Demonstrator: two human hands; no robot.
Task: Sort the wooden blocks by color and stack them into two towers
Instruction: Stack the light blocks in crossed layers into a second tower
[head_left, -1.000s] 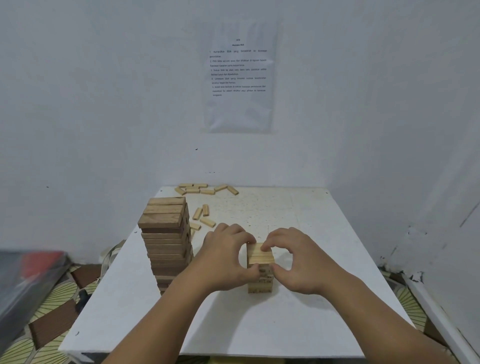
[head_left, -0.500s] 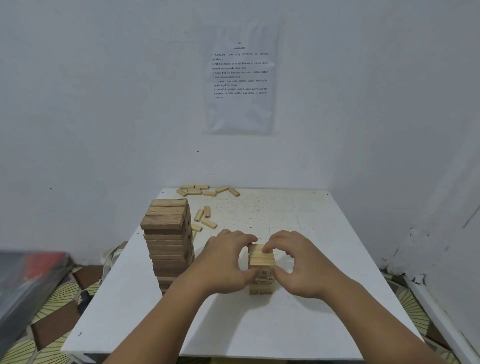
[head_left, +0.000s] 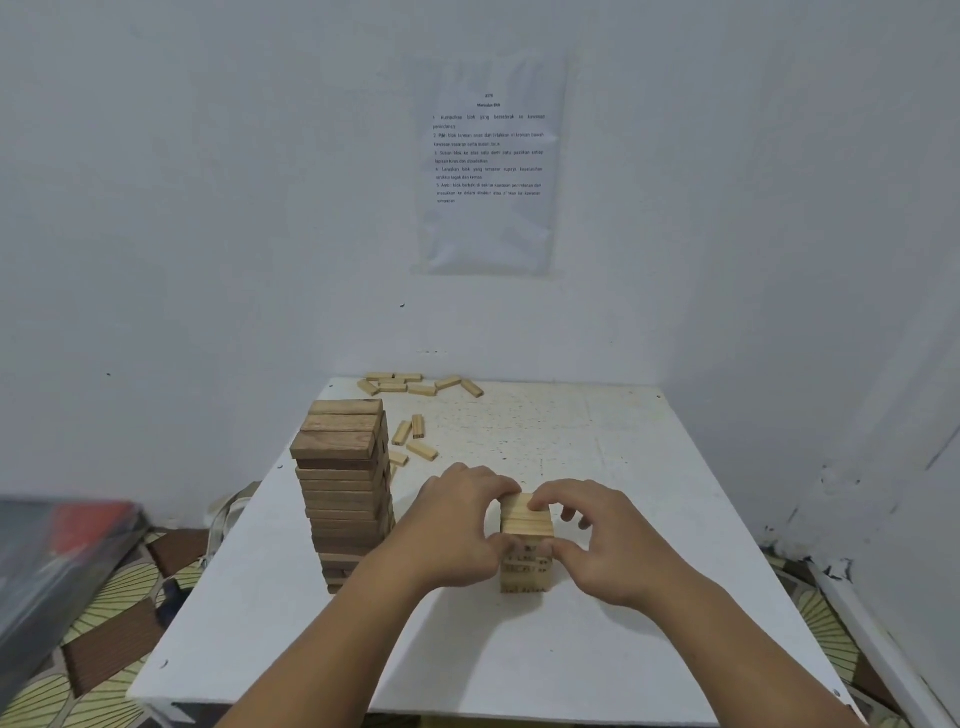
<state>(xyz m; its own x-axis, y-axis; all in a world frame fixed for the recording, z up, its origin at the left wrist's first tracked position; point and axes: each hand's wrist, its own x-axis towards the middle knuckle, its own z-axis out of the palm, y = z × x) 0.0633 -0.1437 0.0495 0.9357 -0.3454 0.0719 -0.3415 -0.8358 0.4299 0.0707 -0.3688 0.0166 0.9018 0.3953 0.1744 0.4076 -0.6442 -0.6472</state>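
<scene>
A tall tower of dark brown blocks stands on the left half of the white table. To its right rises a short tower of light blocks, only a few layers high. My left hand presses against the light tower's left side and my right hand against its right side, fingertips curled over the top layer. Loose light blocks lie along the table's far edge, and a few more light blocks lie just behind the dark tower.
White walls close the table in at the back and right, with a printed sheet taped up behind. A dark box sits on the patterned floor at left.
Both hands have stayed clasped on the light tower, shifting only slightly over its top layer. The view has tilted a little; the towers have not moved.
</scene>
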